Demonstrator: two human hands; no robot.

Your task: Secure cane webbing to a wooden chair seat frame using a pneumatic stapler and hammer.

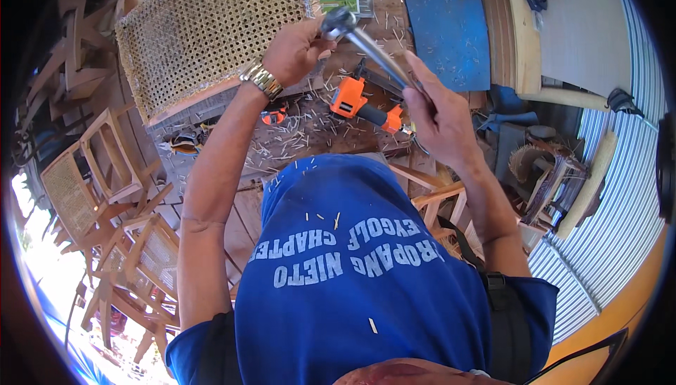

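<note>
My right hand (443,114) is wrapped round the handle of a hammer (377,52), its metal head raised close to the fingers of my left hand (294,54). That left hand is closed at the right edge of a woven cane panel (211,29) in a wooden frame, thumb and fingers pressed together. What the fingertips pinch is hidden. The panel lies tilted on the workbench (296,138). Below the hammer, an orange and black air stapler (352,100) lies on the bench, untouched.
Small cane scraps litter the bench. A green box (339,2) lies beyond my left hand, and an orange tape measure (274,115) nearer me. To the right are a blue board (451,33) and wooden planks (501,26). Several wooden chair frames (116,156) crowd the left.
</note>
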